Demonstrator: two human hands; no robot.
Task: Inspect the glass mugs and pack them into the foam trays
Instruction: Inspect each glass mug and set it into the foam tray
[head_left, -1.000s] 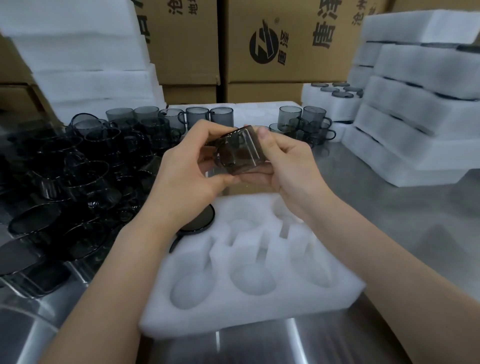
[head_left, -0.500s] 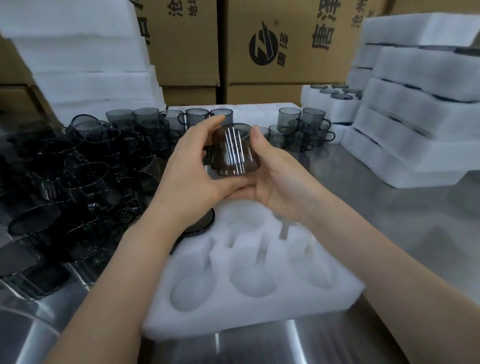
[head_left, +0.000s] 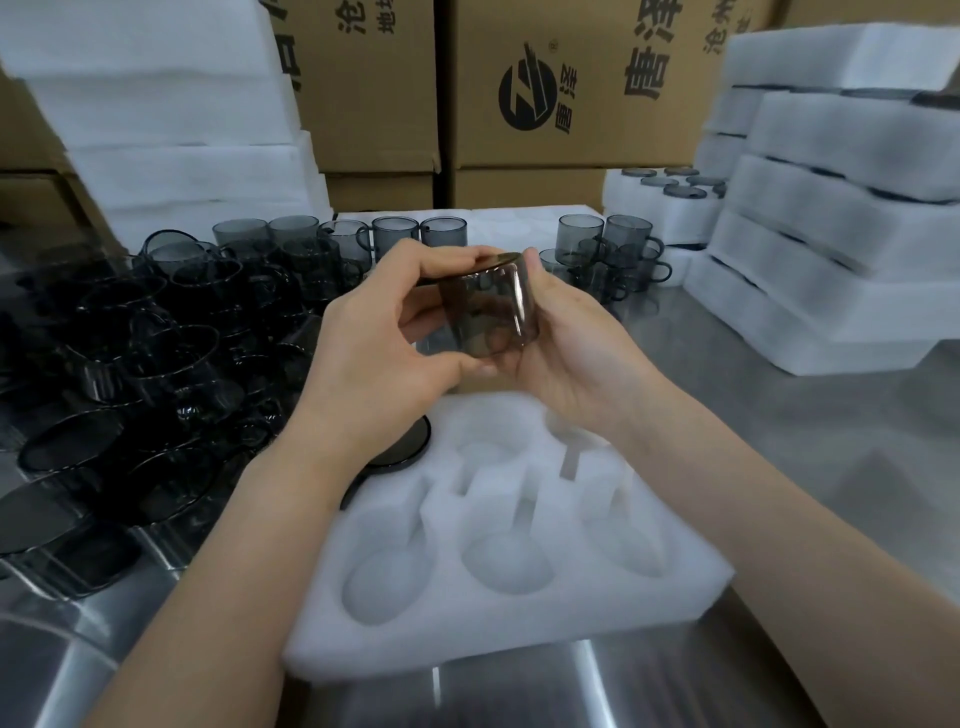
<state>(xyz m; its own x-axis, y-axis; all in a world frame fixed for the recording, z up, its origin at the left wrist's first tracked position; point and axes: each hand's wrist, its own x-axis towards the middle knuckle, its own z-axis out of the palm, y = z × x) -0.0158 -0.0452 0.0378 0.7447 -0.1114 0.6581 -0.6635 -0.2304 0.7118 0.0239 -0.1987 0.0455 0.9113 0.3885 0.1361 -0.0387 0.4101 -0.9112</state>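
Note:
A smoky grey glass mug (head_left: 485, 310) is held tilted in the air above the table, between both hands. My left hand (head_left: 379, 358) grips its left side with fingers over the top and thumb underneath. My right hand (head_left: 563, 343) cups its right side and base. Below them lies a white foam tray (head_left: 498, 613) with several round pockets; one dark mug (head_left: 402, 447) sits in the far left pocket, mostly hidden by my left wrist. The mug's handle is not plainly visible.
Many loose grey mugs (head_left: 156, 332) crowd the steel table on the left, and more mugs (head_left: 608, 254) stand behind the hands. Stacked foam trays (head_left: 831, 249) rise at the right, foam sheets (head_left: 171, 119) at the back left, cardboard boxes (head_left: 571, 88) behind.
The mug has been turned in my hands: from lying tilted, to upright half a second ago, to tilted with its rim toward the left now. Both hands stayed on it.

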